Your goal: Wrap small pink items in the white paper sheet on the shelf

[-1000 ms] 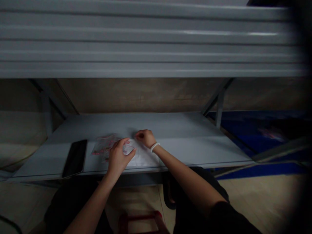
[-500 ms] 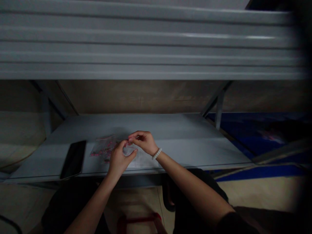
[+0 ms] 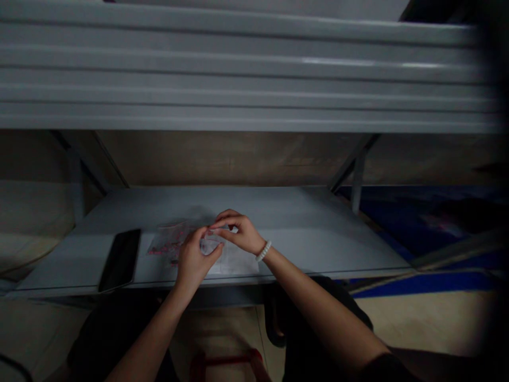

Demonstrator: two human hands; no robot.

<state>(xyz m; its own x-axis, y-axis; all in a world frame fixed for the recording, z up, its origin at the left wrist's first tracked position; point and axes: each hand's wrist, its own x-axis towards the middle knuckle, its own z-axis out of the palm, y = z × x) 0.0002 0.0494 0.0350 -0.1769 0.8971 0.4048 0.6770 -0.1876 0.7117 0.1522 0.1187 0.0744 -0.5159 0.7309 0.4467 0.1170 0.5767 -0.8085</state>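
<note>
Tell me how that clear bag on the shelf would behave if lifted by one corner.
Probably floppy: the clear bag lies thin and flat on the shelf, so it should sag. Likely light, since only small pink pieces show inside; they might slide to the low end. Its film looks smooth, so it may slip when pushed.

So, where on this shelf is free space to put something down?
Bare: the shelf right of the right hand, and the strip behind the bags. Crowded: front left, with the phone, bags and left hand close together.
</note>
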